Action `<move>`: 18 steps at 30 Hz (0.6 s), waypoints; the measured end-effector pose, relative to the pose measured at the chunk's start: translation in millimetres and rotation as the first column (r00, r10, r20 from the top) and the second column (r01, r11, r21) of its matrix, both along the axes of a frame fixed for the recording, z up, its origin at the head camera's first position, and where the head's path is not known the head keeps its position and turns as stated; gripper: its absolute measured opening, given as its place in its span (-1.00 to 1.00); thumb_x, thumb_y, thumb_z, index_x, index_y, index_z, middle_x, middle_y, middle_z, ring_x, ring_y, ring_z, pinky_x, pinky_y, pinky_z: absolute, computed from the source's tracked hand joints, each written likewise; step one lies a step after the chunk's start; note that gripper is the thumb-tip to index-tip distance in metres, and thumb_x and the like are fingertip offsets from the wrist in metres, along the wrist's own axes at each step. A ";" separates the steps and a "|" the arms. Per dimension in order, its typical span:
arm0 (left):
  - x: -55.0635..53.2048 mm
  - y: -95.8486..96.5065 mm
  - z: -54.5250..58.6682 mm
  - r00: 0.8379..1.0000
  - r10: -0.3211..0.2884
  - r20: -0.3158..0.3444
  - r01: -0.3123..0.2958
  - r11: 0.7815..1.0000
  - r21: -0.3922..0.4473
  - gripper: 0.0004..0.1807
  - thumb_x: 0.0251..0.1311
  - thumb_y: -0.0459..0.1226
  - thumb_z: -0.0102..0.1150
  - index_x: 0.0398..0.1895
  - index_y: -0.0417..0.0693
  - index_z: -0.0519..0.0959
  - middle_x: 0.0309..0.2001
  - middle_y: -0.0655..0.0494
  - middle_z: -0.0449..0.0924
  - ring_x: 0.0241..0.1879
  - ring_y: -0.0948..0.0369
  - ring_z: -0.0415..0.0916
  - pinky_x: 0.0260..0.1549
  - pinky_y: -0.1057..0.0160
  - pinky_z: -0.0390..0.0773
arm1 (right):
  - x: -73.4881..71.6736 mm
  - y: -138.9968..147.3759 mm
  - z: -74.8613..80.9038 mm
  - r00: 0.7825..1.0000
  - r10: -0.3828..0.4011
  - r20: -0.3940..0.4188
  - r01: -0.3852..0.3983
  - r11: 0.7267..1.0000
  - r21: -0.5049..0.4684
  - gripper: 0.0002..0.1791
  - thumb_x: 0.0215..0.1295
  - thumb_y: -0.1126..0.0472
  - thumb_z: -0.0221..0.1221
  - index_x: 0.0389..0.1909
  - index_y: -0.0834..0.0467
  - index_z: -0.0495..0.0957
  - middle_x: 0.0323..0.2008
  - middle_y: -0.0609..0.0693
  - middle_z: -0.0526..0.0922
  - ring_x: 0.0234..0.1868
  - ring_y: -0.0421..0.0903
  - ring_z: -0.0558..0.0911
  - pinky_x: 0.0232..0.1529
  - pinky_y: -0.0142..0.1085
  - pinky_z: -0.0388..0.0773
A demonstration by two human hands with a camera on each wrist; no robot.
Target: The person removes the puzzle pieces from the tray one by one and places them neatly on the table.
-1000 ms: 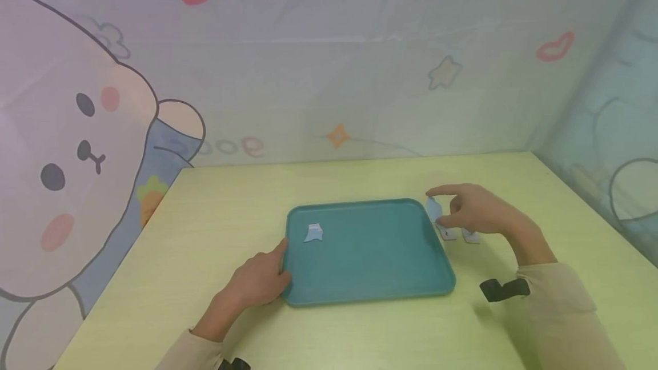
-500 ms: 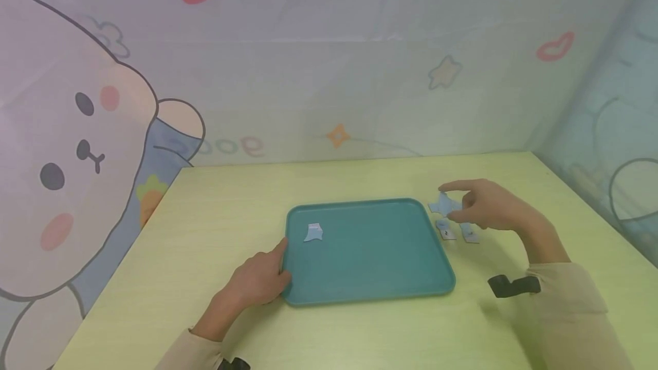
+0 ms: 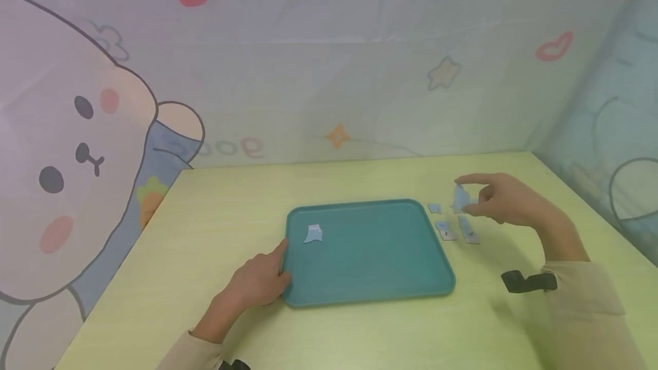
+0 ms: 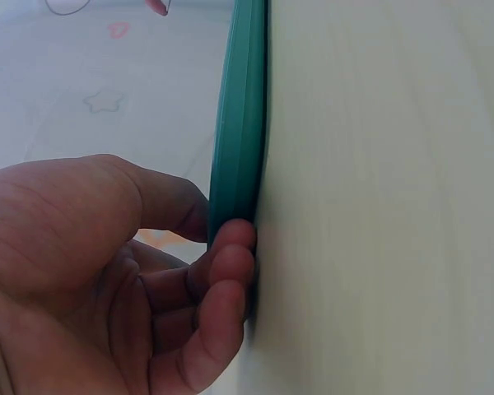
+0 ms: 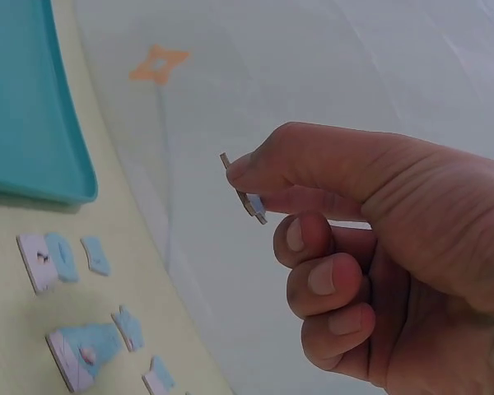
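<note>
My left hand (image 3: 257, 278) grips the left rim of a teal tray (image 3: 370, 261). In the left wrist view, the thumb presses one side of the tray edge (image 4: 240, 123) and the curled fingers lie against it. One light-blue puzzle piece (image 3: 313, 234) lies inside the tray, near its upper left. To the right of the tray, my right hand (image 3: 509, 201) pinches another puzzle piece (image 3: 460, 198) between thumb and index finger. The right wrist view shows this held piece (image 5: 247, 197) nearly edge-on, above the table, with the other fingers curled beneath.
On the table right of the tray lie several loose puzzle pieces, among them a small blue one (image 3: 434, 208), a white-and-blue one (image 3: 446, 231) and a long one (image 3: 468, 229). A printed cloth backdrop (image 3: 319, 73) rises behind the yellow table (image 3: 360, 336).
The right hand has moved right and slightly back with the pinched puzzle piece, uncovering pieces lying beside the tray. The left hand and the tray have stayed in place.
</note>
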State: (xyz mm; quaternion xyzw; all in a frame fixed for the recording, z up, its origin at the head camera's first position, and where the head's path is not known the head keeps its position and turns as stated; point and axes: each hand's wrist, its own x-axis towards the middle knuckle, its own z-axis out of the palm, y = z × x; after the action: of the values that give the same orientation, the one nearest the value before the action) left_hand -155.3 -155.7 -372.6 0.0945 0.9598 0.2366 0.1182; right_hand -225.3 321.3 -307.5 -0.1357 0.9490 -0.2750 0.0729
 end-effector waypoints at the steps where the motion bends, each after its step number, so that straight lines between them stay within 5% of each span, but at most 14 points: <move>1: 0.2 -0.3 -0.1 1.000 0.000 -0.001 0.000 1.000 0.001 -0.19 0.34 -0.32 0.01 0.65 -0.37 0.09 -0.68 0.16 0.33 -0.70 0.27 0.22 -0.64 0.29 0.17 | 0.1 1.9 -0.1 1.000 -0.002 0.003 0.002 1.000 -0.002 -0.29 0.36 0.08 0.35 0.51 0.05 0.40 -0.61 -0.13 0.33 -0.62 -0.20 0.31 -0.54 -0.28 0.32; 18: 0.7 -1.1 -0.8 1.000 -0.001 -0.005 0.001 1.000 0.008 -0.19 0.34 -0.33 0.00 0.65 -0.37 0.09 -0.71 0.19 0.30 -0.71 0.29 0.19 -0.66 0.30 0.15 | 1.4 35.5 -11.4 0.999 -0.030 0.032 0.030 1.000 -0.005 -0.27 0.35 0.13 0.37 0.50 0.18 0.39 -0.66 -0.15 0.25 -0.65 -0.23 0.27 -0.53 -0.26 0.39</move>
State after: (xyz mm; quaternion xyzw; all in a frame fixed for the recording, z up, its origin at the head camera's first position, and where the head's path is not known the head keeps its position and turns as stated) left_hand -154.6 -156.8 -373.4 0.0962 0.9590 0.2401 0.1156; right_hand -223.9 356.8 -318.9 -0.1170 0.9490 -0.2806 0.0834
